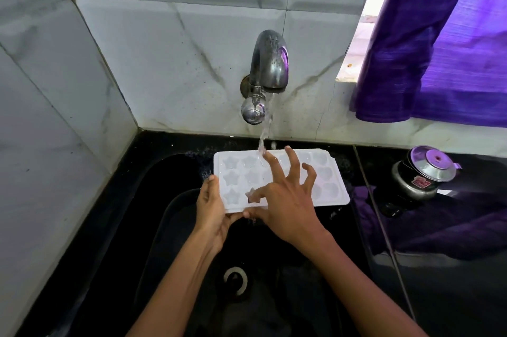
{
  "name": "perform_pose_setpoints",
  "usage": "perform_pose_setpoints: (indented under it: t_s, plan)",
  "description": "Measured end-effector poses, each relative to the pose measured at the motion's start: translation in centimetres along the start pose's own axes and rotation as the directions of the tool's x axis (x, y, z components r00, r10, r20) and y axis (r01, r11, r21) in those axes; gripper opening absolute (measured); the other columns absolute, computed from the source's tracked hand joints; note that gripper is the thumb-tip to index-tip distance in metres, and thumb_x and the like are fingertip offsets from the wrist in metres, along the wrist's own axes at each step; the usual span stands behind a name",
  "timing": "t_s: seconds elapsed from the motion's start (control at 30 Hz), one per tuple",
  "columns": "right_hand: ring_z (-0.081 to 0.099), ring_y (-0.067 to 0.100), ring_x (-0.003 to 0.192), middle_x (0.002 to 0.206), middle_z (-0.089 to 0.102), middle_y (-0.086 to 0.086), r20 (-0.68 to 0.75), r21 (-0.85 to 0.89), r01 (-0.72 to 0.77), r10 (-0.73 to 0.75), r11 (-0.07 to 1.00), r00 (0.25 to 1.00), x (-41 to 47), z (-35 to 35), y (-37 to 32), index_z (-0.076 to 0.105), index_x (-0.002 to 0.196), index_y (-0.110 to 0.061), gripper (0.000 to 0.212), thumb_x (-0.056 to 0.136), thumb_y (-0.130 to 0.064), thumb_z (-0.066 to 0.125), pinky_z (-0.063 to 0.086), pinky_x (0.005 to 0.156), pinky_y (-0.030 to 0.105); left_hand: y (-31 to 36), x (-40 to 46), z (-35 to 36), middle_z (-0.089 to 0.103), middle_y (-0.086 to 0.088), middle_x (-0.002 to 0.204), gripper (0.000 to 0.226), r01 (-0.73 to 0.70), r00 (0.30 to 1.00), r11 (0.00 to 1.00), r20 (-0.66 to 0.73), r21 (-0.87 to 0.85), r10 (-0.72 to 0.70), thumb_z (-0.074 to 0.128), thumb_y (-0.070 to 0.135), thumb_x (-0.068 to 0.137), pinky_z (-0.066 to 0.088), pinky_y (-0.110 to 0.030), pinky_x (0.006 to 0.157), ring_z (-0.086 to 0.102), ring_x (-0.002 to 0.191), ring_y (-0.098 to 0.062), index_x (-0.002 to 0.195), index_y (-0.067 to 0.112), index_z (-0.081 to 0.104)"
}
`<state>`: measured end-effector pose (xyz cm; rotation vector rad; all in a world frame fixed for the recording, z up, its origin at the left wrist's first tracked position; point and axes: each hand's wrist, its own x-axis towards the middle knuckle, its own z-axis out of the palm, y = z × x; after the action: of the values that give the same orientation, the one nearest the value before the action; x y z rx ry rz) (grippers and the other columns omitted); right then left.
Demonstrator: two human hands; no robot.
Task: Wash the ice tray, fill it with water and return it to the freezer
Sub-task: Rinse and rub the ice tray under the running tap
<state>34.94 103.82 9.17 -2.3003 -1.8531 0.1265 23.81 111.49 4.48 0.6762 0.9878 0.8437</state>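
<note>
Head view, ice tray (329, 188) unlabelled, pot (422, 174) label unreadable

Ice tray (326, 185) over sink (153, 226), below tap (270, 67); pot (422, 174) on counter (452, 268), right of sink.

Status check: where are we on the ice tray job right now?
Done: the white plastic ice tray with star and heart moulds is out of the freezer and over the black sink. In hand: the steel wall tap is running onto it; the left hand grips its left edge and the right hand rubs the moulds with spread fingers. Left: finishing the wash, filling it, returning it to the freezer, which is not in view.
</note>
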Motion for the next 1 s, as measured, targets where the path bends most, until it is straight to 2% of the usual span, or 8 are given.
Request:
perform_pose_setpoints:
  t_s: [0.1, 0.23, 0.4, 0.57, 0.67, 0.77, 0.87, 1.0]
  plan:
    - [-0.027, 0.021, 0.137, 0.158, -0.006, -0.013, -0.021, 0.042, -0.032, 0.033, 0.999, 0.999, 0.0, -0.4, 0.2, 0.071, 0.088, -0.039, 0.033, 0.066, -0.063, 0.069, -0.012, 0.103, 0.048, -0.2, -0.3, 0.0, 0.073, -0.007, 0.101, 0.03, 0.013, 1.0, 1.0, 0.013, 0.0, -0.013, 0.035, 0.039, 0.1, 0.055, -0.031, 0.05, 0.073, 0.081, -0.024, 0.115, 0.021, 0.054]
    - [-0.033, 0.021, 0.133, 0.158, -0.016, -0.01, 0.047, -0.016, -0.003, 0.004, 1.0, 0.999, -0.6, -0.2, 0.5, 0.067, 0.105, -0.041, 0.036, 0.077, -0.062, 0.061, -0.015, 0.101, 0.048, -0.3, -0.8, 0.5, 0.072, -0.008, 0.102, 0.032, 0.032, 0.999, 0.999, 0.02, 0.014, -0.033, 0.035, 0.04, 0.1, 0.056, -0.034, 0.052, 0.073, 0.081, -0.023, 0.116, 0.02, 0.054]
    - [-0.032, 0.023, 0.135, 0.158, -0.015, -0.011, 0.068, -0.047, -0.029, 0.032, 0.998, 0.997, -1.1, -0.6, 0.8, 0.07, 0.098, -0.041, 0.035, 0.073, -0.065, 0.062, -0.016, 0.099, 0.049, -0.9, -1.6, 0.8, 0.072, -0.011, 0.103, 0.035, 0.041, 0.999, 0.999, 0.033, 0.031, -0.042, 0.034, 0.04, 0.101, 0.057, -0.036, 0.055, 0.073, 0.083, -0.025, 0.118, 0.016, 0.053]
    - [-0.033, 0.023, 0.135, 0.158, -0.016, -0.01, 0.123, -0.027, -0.029, 0.033, 0.999, 0.992, -1.9, -0.9, 1.2, 0.067, 0.106, -0.042, 0.035, 0.08, -0.062, 0.057, -0.014, 0.099, 0.049, -0.8, -2.3, 1.2, 0.072, -0.01, 0.099, 0.032, 0.049, 0.998, 0.998, 0.037, 0.033, -0.05, 0.035, 0.039, 0.1, 0.056, -0.034, 0.052, 0.073, 0.077, -0.023, 0.115, 0.017, 0.054]
    - [-0.024, 0.023, 0.139, 0.159, -0.002, -0.014, 0.083, 0.012, -0.053, 0.051, 0.999, 0.995, -1.8, -1.6, 1.3, 0.073, 0.084, -0.037, 0.029, 0.065, -0.059, 0.073, -0.011, 0.101, 0.049, -1.0, -2.8, 1.2, 0.071, -0.01, 0.105, 0.032, 0.045, 0.998, 0.998, 0.038, 0.051, -0.047, 0.035, 0.039, 0.1, 0.057, -0.035, 0.054, 0.072, 0.081, -0.024, 0.115, 0.017, 0.054]
    - [-0.013, 0.015, 0.138, 0.154, 0.012, -0.02, 0.019, 0.17, -0.089, 0.087, 0.981, 0.996, -1.1, -2.5, 1.7, 0.07, 0.064, -0.036, 0.032, 0.045, -0.059, 0.082, -0.002, 0.104, 0.05, -1.0, -3.1, 1.2, 0.072, -0.009, 0.103, 0.033, 0.043, 0.998, 0.998, 0.047, 0.051, -0.046, 0.035, 0.039, 0.1, 0.057, -0.036, 0.055, 0.073, 0.081, -0.023, 0.115, 0.017, 0.054]
    - [-0.009, 0.015, 0.139, 0.153, 0.015, -0.018, -0.009, 0.268, -0.103, 0.109, 0.958, 0.994, 0.4, -2.7, 1.6, 0.069, 0.076, -0.042, 0.031, 0.054, -0.062, 0.078, 0.002, 0.106, 0.051, -1.0, -3.3, 1.7, 0.071, -0.014, 0.104, 0.034, 0.047, 0.997, 0.998, 0.056, 0.047, -0.05, 0.037, 0.038, 0.1, 0.058, -0.036, 0.055, 0.071, 0.082, -0.026, 0.115, 0.015, 0.056]
    - [-0.013, 0.029, 0.141, 0.156, 0.007, -0.009, 0.048, 0.15, -0.111, 0.105, 0.982, 0.993, 2.6, -1.9, 1.0, 0.062, 0.105, -0.044, 0.035, 0.077, -0.064, 0.06, 0.001, 0.107, 0.057, -1.2, -3.6, 1.9, 0.073, -0.012, 0.095, 0.032, 0.046, 0.997, 0.997, 0.066, 0.057, -0.05, 0.039, 0.036, 0.1, 0.057, -0.033, 0.054, 0.072, 0.077, -0.023, 0.112, 0.014, 0.059]
